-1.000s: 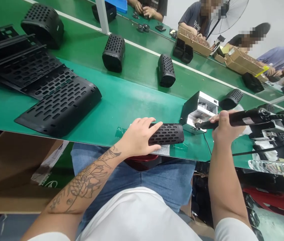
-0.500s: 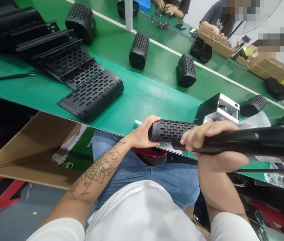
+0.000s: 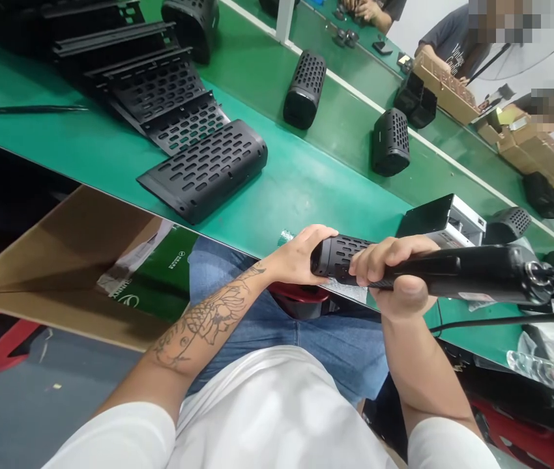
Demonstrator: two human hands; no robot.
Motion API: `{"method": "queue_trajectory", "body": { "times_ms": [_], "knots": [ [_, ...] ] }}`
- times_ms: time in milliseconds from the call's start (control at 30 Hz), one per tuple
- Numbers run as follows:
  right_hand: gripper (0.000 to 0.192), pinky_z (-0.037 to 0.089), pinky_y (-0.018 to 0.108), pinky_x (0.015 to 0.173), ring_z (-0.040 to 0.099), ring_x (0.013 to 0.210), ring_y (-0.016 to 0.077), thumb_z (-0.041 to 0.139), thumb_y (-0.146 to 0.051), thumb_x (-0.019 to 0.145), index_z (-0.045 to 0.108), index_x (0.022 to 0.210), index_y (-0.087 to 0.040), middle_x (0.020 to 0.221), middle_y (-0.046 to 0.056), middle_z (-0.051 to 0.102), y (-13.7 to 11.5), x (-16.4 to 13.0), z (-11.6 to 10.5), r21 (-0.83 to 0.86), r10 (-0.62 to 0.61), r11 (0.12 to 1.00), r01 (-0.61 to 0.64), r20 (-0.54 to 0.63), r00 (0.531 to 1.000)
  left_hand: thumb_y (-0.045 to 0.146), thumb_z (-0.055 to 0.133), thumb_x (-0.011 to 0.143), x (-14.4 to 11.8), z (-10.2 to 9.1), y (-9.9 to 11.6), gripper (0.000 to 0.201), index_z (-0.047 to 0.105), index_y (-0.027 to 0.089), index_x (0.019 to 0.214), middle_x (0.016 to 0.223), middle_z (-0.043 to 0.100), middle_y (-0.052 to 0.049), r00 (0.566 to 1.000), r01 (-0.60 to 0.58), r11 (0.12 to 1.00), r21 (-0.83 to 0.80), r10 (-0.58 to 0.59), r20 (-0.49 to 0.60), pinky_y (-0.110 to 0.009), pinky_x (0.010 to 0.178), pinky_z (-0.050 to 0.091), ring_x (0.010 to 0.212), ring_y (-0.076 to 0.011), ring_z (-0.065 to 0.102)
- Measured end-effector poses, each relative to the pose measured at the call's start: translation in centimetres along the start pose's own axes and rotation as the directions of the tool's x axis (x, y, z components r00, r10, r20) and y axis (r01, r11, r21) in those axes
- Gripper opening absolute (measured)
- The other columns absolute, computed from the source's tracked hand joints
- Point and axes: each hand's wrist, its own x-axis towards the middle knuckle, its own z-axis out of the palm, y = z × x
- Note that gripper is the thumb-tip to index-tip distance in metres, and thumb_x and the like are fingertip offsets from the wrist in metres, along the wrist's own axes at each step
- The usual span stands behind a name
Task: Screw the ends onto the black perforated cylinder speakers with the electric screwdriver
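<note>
My left hand is closed around the left end of a black housing with rows of slots, held at the table's near edge. In my right hand is a black electric screwdriver, lying nearly level with its tip end pointing left. That tip end is over the housing's near side; whether it touches a screw cannot be made out. The fingers and the tool hide the housing's right part. Just beyond my right hand stands a black and silver box-shaped device.
Perforated black shells lie in a row at the left, near a thin black strip. Finished-looking housings stand along the green table. A cardboard box is below the edge. Co-workers sit across. A cable runs right.
The view has shifted, so the table items appear farther right. The screwdriver's rear end with its ring has come into view, and my right thumb is less stretched out. Both holds are kept.
</note>
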Motion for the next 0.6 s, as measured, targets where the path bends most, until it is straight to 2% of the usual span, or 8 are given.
{"method": "queue_trajectory", "body": {
  "times_ms": [233, 400, 500, 600],
  "knots": [
    [0.037, 0.066, 0.028, 0.053, 0.064, 0.042, 0.0132, 0.104, -0.052, 0.102, 0.076, 0.093, -0.029, 0.063, -0.008, 0.072, 0.1, -0.4, 0.0, -0.018, 0.022, 1.0, -0.021, 0.063, 0.998, 0.034, 0.114, 0.08, 0.1, 0.1, 0.3, 0.112, 0.056, 0.033, 0.176, 0.177, 0.067, -0.017, 1.0, -0.02, 0.999, 0.035, 0.02, -0.007, -0.065, 0.146, 0.06, 0.168, -0.0462, 0.068],
    [0.03, 0.068, 0.03, 0.056, 0.065, 0.046, 0.0139, 0.102, -0.047, 0.105, 0.078, 0.1, -0.03, 0.066, -0.008, 0.073, 0.3, -0.8, -0.3, -0.014, 0.012, 1.0, -0.01, 0.119, 0.993, 0.034, 0.111, 0.08, 0.0, 0.0, 0.9, 0.114, 0.055, 0.036, 0.179, 0.177, 0.066, -0.015, 0.999, 0.042, 0.996, 0.075, -0.044, 0.023, -0.064, 0.143, 0.063, 0.166, -0.0452, 0.07],
    [0.027, 0.067, 0.03, 0.057, 0.066, 0.047, 0.0145, 0.101, -0.045, 0.106, 0.079, 0.102, -0.03, 0.067, -0.008, 0.072, 1.0, -1.4, -0.5, 0.003, 0.016, 1.0, -0.017, 0.114, 0.993, 0.036, 0.109, 0.084, -0.1, -0.4, 1.7, 0.118, 0.049, 0.036, 0.185, 0.18, 0.065, -0.016, 0.996, 0.073, 0.993, 0.097, -0.077, 0.041, -0.064, 0.143, 0.063, 0.168, -0.0449, 0.07],
    [0.025, 0.066, 0.031, 0.058, 0.069, 0.051, 0.0155, 0.1, -0.046, 0.107, 0.08, 0.111, -0.031, 0.072, -0.007, 0.076, 1.5, -2.0, -0.5, -0.001, 0.0, 1.0, 0.0, 0.13, 0.992, 0.043, 0.11, 0.084, 0.2, -1.3, 2.6, 0.131, 0.039, 0.034, 0.194, 0.186, 0.062, -0.019, 0.99, 0.108, 0.987, 0.121, -0.118, 0.077, -0.066, 0.146, 0.06, 0.172, -0.047, 0.068]
  ]
}}
